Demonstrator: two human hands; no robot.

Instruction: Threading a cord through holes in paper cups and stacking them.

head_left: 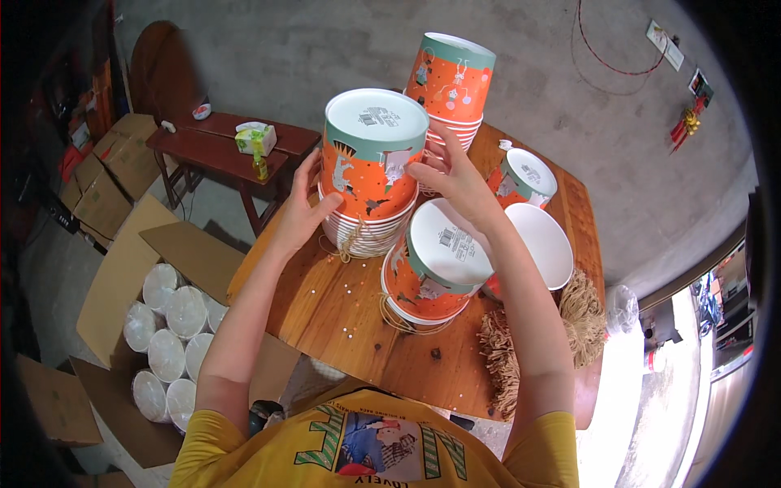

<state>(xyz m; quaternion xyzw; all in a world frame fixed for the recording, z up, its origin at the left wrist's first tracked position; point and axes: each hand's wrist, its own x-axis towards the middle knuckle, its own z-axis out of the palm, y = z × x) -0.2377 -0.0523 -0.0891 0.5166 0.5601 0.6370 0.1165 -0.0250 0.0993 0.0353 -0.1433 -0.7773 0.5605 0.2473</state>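
Observation:
Between my hands is an upside-down orange paper bucket (370,154) with a teal band, a white base and printed figures. It tops a nested stack whose white rims (374,232) show beneath. My left hand (301,218) presses its left side, with the thumb on the front. On the other side, my right hand (457,180) grips it with thumb and fingers. Twine (351,241) hangs at the stack's rims. Under my right forearm stand another inverted bucket (431,264) with twine at its base and a white bucket (541,244) with its open mouth showing.
A taller bucket stack (455,81) and a smaller inverted bucket (527,175) stand farther back on the wooden table (407,358). Twine bundles (582,321) lie at its right edge. At left, a cardboard box (122,285) holds wrapped white cylinders, near a red-brown bench (220,146).

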